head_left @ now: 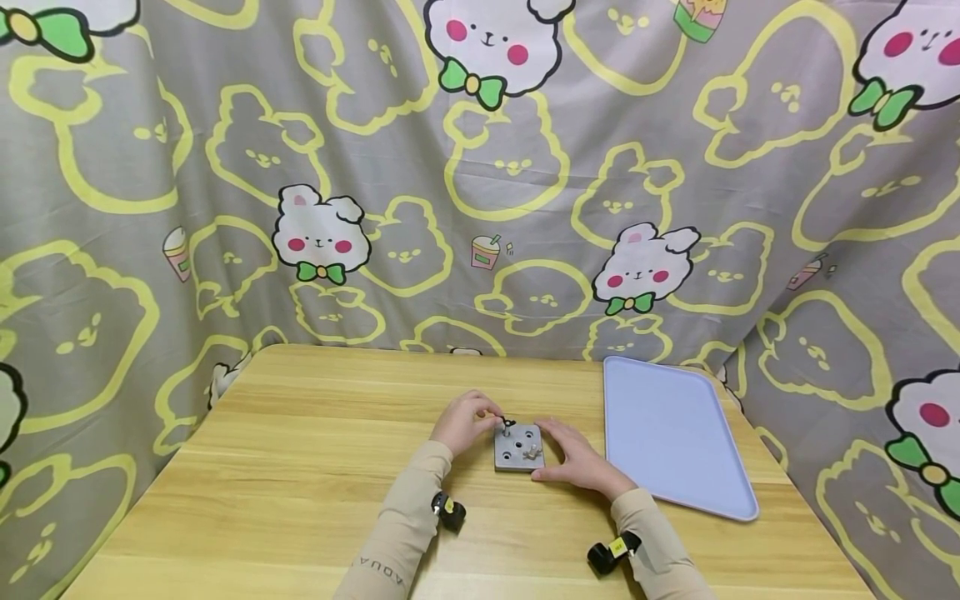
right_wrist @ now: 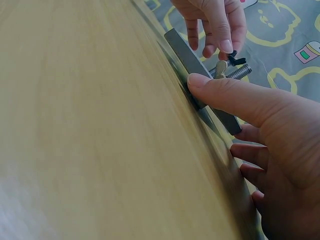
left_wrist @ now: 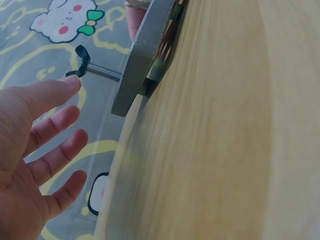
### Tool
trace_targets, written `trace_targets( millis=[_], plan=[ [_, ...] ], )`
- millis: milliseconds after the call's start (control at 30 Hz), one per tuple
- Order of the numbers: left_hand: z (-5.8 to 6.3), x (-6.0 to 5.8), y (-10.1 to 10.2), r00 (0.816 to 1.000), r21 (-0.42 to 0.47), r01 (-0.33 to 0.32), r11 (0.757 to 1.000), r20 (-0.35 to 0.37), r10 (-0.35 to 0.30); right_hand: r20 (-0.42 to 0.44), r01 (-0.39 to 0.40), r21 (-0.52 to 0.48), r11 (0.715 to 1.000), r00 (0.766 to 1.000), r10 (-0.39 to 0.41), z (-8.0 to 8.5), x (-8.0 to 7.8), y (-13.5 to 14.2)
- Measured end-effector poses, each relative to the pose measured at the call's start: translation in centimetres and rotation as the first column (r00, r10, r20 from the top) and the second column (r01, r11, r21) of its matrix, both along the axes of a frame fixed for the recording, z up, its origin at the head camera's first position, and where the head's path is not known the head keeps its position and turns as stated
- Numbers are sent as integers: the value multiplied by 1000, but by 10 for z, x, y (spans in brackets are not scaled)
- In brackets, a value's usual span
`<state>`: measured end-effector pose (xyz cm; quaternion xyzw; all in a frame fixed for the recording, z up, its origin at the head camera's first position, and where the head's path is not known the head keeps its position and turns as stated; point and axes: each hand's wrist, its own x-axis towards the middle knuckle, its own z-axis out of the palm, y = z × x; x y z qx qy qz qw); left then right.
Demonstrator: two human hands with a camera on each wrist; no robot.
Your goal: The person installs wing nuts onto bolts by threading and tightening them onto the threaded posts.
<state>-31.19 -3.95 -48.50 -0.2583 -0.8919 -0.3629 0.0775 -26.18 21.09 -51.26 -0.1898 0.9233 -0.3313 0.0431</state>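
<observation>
A square grey metal plate (head_left: 518, 461) with several holes sits at the middle of the table. From its far left corner rises a threaded bolt (left_wrist: 104, 72) topped by a black wing nut (left_wrist: 84, 60). My left hand (head_left: 462, 423) pinches that wing nut between thumb and index finger, its other fingers spread loosely below. At the near right of the plate stands another bolt with a silver wing nut (head_left: 532, 452). My right hand (head_left: 576, 458) grips the plate's right side, thumb (right_wrist: 200, 81) on the near edge and fingers round the far corner.
A pale blue tray (head_left: 675, 433) lies on the wooden table (head_left: 300, 467), to the right of my right hand. Behind the table hangs a patterned grey curtain (head_left: 517, 292). Each forearm wears a black wrist camera (head_left: 450, 511).
</observation>
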Motion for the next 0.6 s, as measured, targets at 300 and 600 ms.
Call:
trace_targets(
  millis=[300,600],
  plan=[
    [-1,0,0,1000,-1,2,1000,-6,-2,4,-5,-7,1000,1000,5,1,1,0],
    [-1,-2,-1,1000,-27,8,1000,-30,-9,10,-1,-2,1000,1000,1,1,0,-1]
  ],
)
